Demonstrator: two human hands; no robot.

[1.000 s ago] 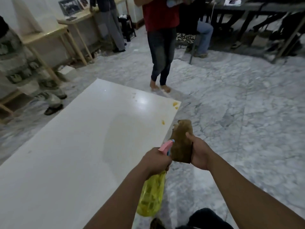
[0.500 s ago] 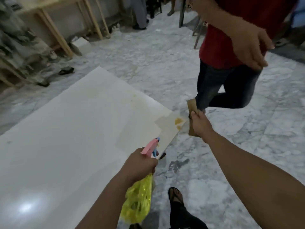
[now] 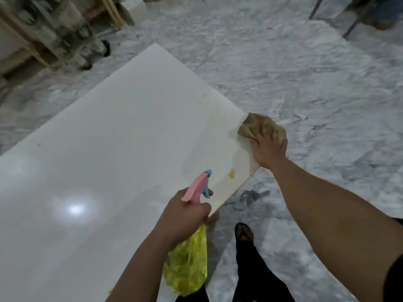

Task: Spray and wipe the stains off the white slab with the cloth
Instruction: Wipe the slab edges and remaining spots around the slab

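Lying flat on the floor, the white slab (image 3: 113,162) is being treated: the light spray bottle (image 3: 187,261) is being gripped at its neck by the left hand (image 3: 185,216), while the soft, limp cloth (image 3: 258,127) is being pressed flat on the slab's right corner under the right hand (image 3: 269,149), above a yellow stain (image 3: 231,173).

The room is dim and a bit grey, and one light from above makes a bright, fuzzy shiny spot on the white slab (image 3: 104,162) at the near left. The far left corner with the wooden frames (image 3: 32,51) is smeared and blurry, the marble floor (image 3: 294,73) looks soft and streaky, and the cloth (image 3: 259,127) at the slab's right corner is fuzzy too. The picture bends at the edges, so the slab's straight sides lean and the near arms look very big.
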